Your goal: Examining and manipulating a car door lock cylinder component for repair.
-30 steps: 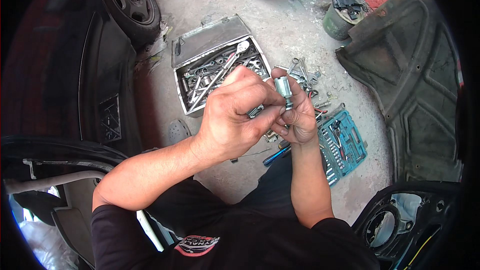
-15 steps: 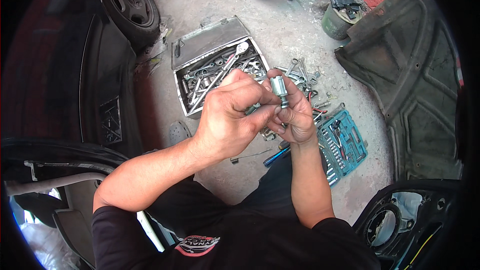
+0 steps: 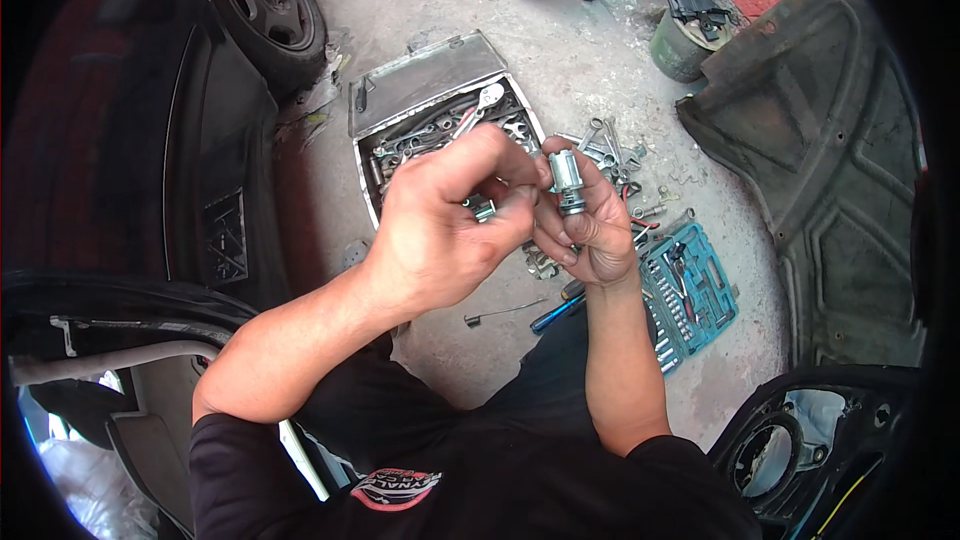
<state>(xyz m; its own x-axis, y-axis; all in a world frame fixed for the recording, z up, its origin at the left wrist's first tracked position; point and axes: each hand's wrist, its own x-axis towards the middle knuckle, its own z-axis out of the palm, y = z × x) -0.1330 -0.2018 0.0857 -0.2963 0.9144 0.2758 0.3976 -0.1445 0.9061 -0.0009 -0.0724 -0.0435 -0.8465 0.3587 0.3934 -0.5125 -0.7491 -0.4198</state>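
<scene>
Upright in my right hand [image 3: 603, 230] is a silver lock cylinder [image 3: 567, 172] with a dark ring round its lower end. The fingers stand behind it and the thumb lies against its base. Just to its left, my left hand [image 3: 445, 220] has its fingers curled, thumb and fingertips close together. A small shiny metal piece [image 3: 484, 210] shows inside that curl; its kind is hard to make out, and the fingers hide most of it. The left fingertips are very near the cylinder; whether they touch it I cannot tell.
Below my hands an open metal toolbox [image 3: 365, 183] holds wrenches and a ratchet [image 3: 490, 96]. Loose wrenches [image 3: 603, 140] lie beside it. A teal socket case [image 3: 718, 305] and a blue-handled screwdriver [image 3: 555, 312] are nearer me. A car door panel [image 3: 225, 160] stands left, a bucket [image 3: 680, 52] far right.
My left hand has drawn slightly left of the lock cylinder, so its lower end and dark ring show more. The metal piece in the left hand is more visible. The view has shifted slightly.
</scene>
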